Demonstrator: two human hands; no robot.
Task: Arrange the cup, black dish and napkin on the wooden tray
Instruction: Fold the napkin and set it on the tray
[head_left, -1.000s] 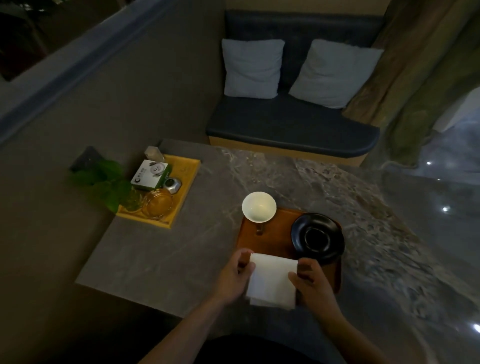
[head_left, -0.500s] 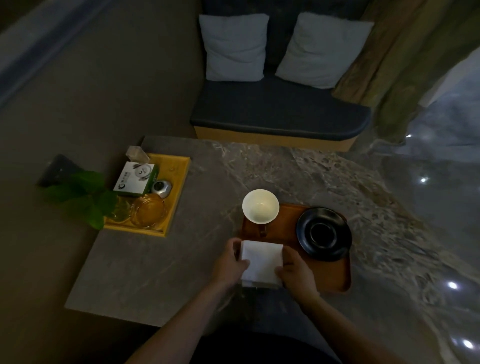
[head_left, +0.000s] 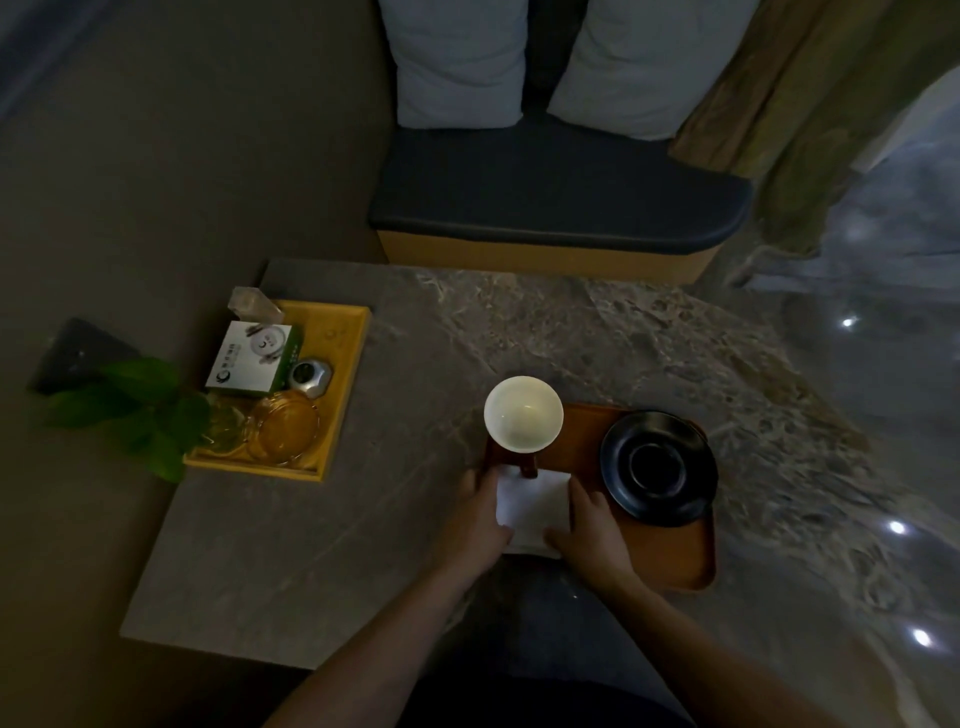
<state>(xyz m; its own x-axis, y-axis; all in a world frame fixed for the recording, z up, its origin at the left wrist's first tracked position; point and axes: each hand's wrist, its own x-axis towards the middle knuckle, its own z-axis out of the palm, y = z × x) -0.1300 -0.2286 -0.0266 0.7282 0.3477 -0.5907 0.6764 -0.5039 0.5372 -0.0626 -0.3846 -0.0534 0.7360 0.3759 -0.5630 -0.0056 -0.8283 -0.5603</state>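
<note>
In the head view, a white napkin (head_left: 532, 501) is seen just below the centre of the frame, lying on the near left part of the wooden tray (head_left: 670, 551). It is framed by both hands: the left hand (head_left: 480, 514) is laid against its left edge and the right hand (head_left: 587, 525) against its right edge, with the fingers of each extended forward along the sides of the cloth. The napkin is touched on both sides; whether its edges are pinched or only pressed flat cannot be told in the dim light. Just above the napkin, at the tray's far left corner, a white cup (head_left: 523, 413) is placed upright, its open mouth turned up. To the right of the hands, a black dish (head_left: 658, 466) is set on the tray's far right part, close beside the right hand but apart from it. The tray is rested on a marbled table (head_left: 363, 519). In the left of the frame, a yellow tray (head_left: 343, 395) with small items is placed well apart from the hands.
</note>
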